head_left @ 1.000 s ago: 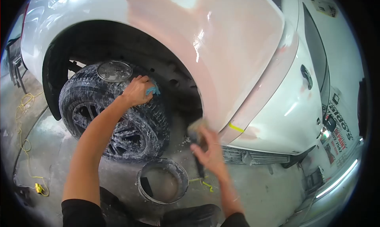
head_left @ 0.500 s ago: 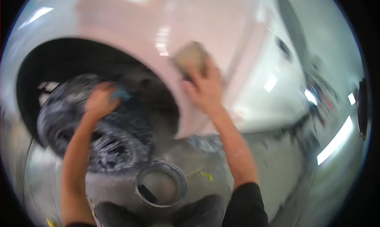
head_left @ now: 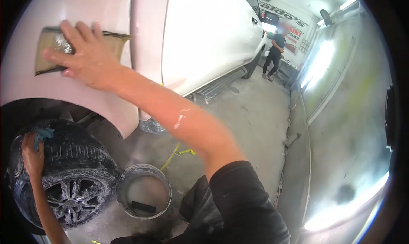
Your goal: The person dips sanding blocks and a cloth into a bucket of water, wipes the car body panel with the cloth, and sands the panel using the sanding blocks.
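Observation:
My right hand [head_left: 89, 56] presses a tan, dark-edged sheet [head_left: 45, 56] flat against the pinkish fender [head_left: 102, 101] above the wheel arch, its fingers spread over the sheet. Lower left, my left hand [head_left: 33, 155] is curled on top of the dusty tire [head_left: 79, 148], holding a crumpled blue cloth [head_left: 44, 135]. A round lid-like disc lies under its left side, partly cut off from view. Below the fender stands a bucket [head_left: 169, 193] of cloudy liquid with a black block [head_left: 143, 207] in it.
The white car door [head_left: 204, 39] and side step [head_left: 221, 85] extend to the back right. A person [head_left: 276, 50] in dark clothes stands near the far wall. Yellow tape [head_left: 187, 151] lies on the floor beside the bucket. A long wall [head_left: 341, 116] runs along the right.
My right hand has risen with the sheet from low beside the wheel onto the fender. My left hand stays on the tire with the cloth. The view has swung right, showing a person.

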{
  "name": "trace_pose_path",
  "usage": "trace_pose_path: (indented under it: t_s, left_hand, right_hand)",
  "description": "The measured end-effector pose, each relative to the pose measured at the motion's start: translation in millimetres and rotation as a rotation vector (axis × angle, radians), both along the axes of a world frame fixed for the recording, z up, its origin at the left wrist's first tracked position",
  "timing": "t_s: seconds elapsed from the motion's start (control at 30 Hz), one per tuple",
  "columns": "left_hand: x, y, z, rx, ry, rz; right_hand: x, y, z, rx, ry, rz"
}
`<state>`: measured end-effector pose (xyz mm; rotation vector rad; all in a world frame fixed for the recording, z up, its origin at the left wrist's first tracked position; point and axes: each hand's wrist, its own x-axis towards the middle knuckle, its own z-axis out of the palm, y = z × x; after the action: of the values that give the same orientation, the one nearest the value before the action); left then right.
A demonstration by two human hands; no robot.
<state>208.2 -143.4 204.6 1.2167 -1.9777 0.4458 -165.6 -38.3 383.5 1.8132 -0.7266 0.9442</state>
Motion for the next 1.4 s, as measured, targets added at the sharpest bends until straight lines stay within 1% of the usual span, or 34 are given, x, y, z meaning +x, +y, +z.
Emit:
trace_pose_path:
  t_s: [0.03, 0.13, 0.17, 0.27, 0.37, 0.47, 0.77, 0.97, 1.03, 1.17, 1.27, 1.4]
  left_hand:
    - [3, -5, -4, -0.039, -0.048, 0.006]
    - [9, -17, -13, -0.109, -0.063, 0.023]
    - [12, -18, -15, -0.112, -0.070, 0.012]
    - [17, -23, -13, -0.017, -0.096, 0.013]
    - [19, -27, -17, -0.106, -0.149, 0.015]
    - [15, -19, -12, -0.052, -0.111, -0.007]
    - [17, -20, -17, -0.050, -0.089, 0.013]
    - [7, -6, -6, 0.003, -0.070, -0.008]
    - [8, -10, -10, -0.060, -0.093, 0.014]
    - [13, -17, -13, -0.108, -0.135, 0.007]
    - [10, -7, 0, -0.019, -0.124, -0.097]
    - [27, -29, -14, -0.036, -0.128, -0.077]
  right_hand:
    - [0, -1, -1, 0.017, -0.006, 0.013]
    - [-1, -2, -2, 0.052, -0.003, 0.022]
    - [-1, -2, -2, 0.047, -0.004, 0.011]
    - [0, -2, -3, 0.031, -0.006, -0.002]
    - [1, -2, -4, 0.026, -0.009, 0.002]
    - [2, 0, -3, 0.035, -0.007, 0.005]
    - [2, -2, -4, 0.045, -0.010, 0.029]
    - [1, 1, -3, 0.049, -0.008, 0.033]
    - [1, -1, -5, 0.035, -0.011, 0.039]
    - [-1, -21, -11, -0.020, -0.016, 0.020]
    - [-1, -39, -17, -0.050, -0.039, -0.001]
    - [1, -47, -18, -0.046, -0.051, 0.010]
